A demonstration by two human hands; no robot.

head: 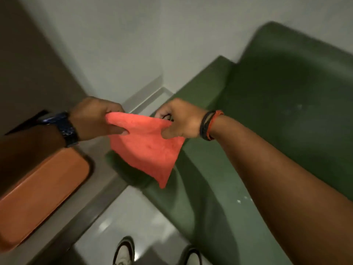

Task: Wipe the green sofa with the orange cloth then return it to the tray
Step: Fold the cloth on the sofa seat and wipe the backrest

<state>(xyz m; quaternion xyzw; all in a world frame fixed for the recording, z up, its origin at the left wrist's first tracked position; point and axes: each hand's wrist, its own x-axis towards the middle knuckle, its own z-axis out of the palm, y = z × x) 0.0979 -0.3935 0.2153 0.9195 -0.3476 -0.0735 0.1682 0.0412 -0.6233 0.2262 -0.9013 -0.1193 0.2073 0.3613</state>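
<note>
The orange cloth (pixel 147 148) hangs in the air, stretched between both hands, with its lower corner pointing down over the sofa's armrest. My left hand (pixel 95 118) pinches its left top corner. My right hand (pixel 181 120) pinches the right top corner. The green sofa (pixel 277 111) fills the right half of the view, its seat and backrest bare. The orange tray (pixel 38 197) lies at the lower left on a grey ledge, with nothing in it.
A grey ledge or counter (pixel 91 203) carries the tray beside the sofa's left armrest. A pale wall (pixel 124 44) rises behind. Glossy floor (pixel 137 217) and my two shoes (pixel 124 251) show at the bottom.
</note>
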